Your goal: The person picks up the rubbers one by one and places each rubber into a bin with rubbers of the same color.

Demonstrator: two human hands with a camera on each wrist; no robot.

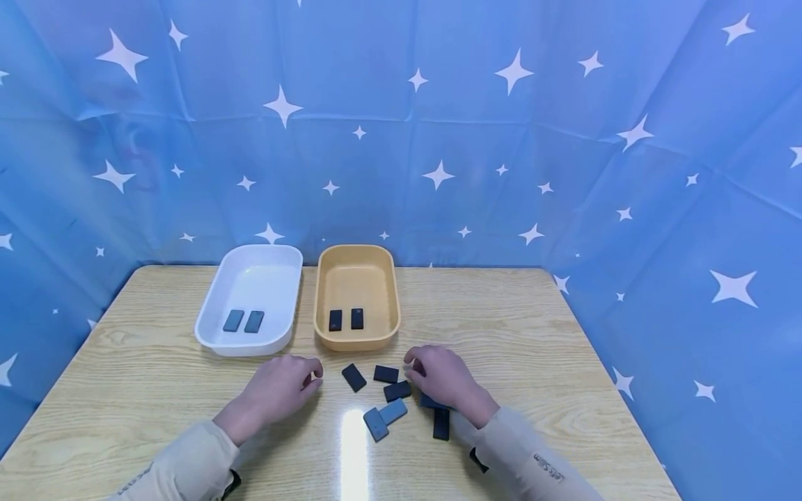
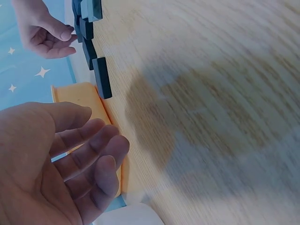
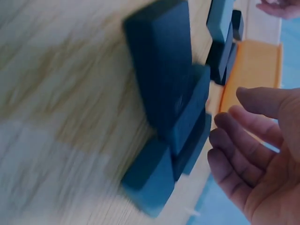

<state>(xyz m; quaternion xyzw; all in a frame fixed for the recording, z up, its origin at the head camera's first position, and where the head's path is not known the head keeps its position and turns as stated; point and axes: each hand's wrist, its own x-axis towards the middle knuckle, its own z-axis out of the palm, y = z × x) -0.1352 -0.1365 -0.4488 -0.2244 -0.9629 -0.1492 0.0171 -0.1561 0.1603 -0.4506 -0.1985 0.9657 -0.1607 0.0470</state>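
Note:
My left hand (image 1: 283, 387) hovers in front of the white tub, fingers loosely bent with nothing in them; the left wrist view shows its palm (image 2: 28, 164) bare. To the right, my right hand (image 1: 441, 376) is over the far right of a scattered group of small flat blocks, also holding nothing, its fingers relaxed. A black block (image 1: 354, 377) lies nearest the left hand. Two more black blocks (image 1: 386, 374) lie close to the right fingertips. Two blue-grey blocks (image 1: 376, 424) overlap nearer the front. Another black block (image 1: 441, 424) sits under the right wrist, beside dark blocks (image 3: 161, 61) partly hidden from above.
A white tub (image 1: 250, 348) at the back left holds two blue-grey blocks (image 1: 253, 321). Beside it, an orange tub (image 1: 357, 344) holds two black blocks (image 1: 335, 320). Behind the wooden table (image 1: 501, 313) hangs a blue curtain (image 1: 376, 153) with white stars.

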